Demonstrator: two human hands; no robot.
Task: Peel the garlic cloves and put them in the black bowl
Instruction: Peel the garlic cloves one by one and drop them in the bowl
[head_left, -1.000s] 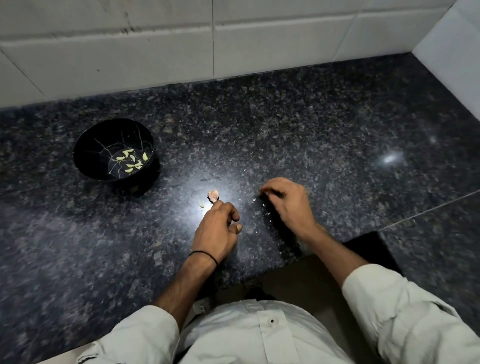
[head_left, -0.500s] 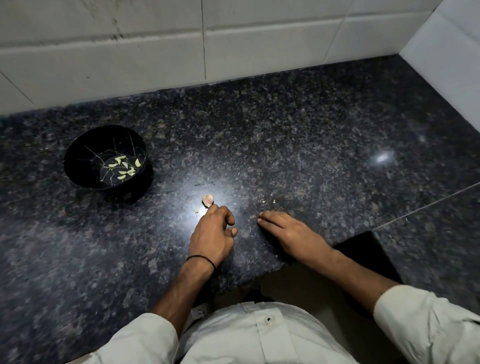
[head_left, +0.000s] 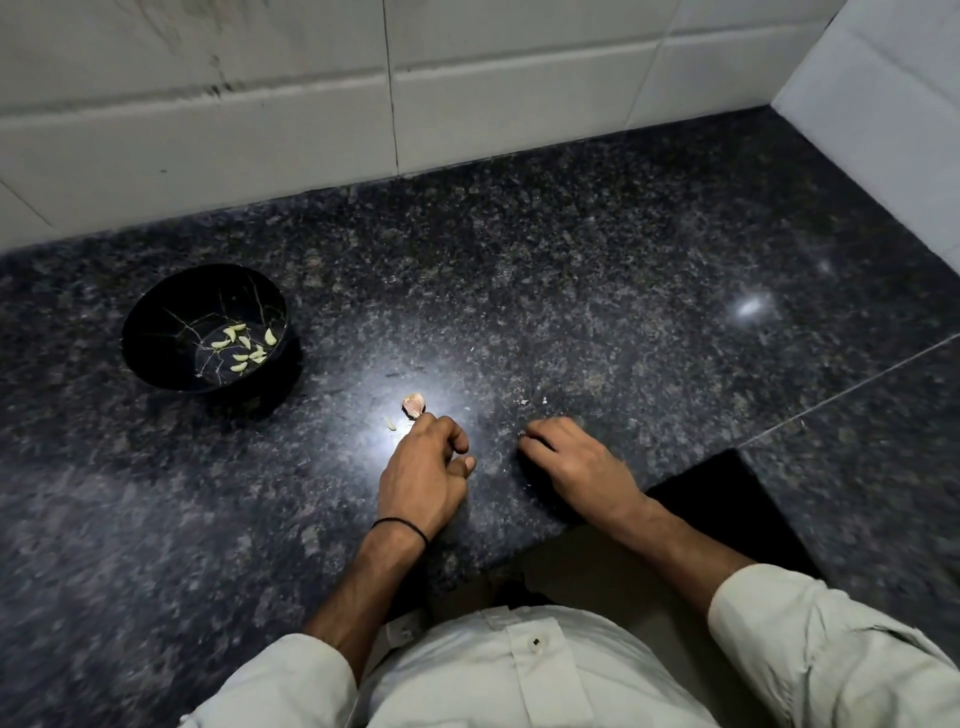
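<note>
Left hand: your left hand lies knuckles-up on the tabletop, fingers loosely curled. The forefinger tip touches the unpeeled clove and grips nothing.
Right hand: your right hand sits just beside the left one with its fingertips tucked down onto the stone. You cannot tell whether it holds anything underneath.
Black bowl: the black bowl stands upright, well to your left and apart from both hands.
Peeled cloves: the peeled cloves, a small handful, already lie in the bottom of the bowl.
Unpeeled clove: one unpeeled clove lies on the stone, pinkish skin on, between the bowl and your left hand.
Pale sliver: a pale sliver lies just left of your forefinger. It is too small to name.
Skin flakes: a few skin flakes lie beyond your right hand.
Progress: you look nearly done. By the look of it, this one clove is left to peel and drop in.
</note>
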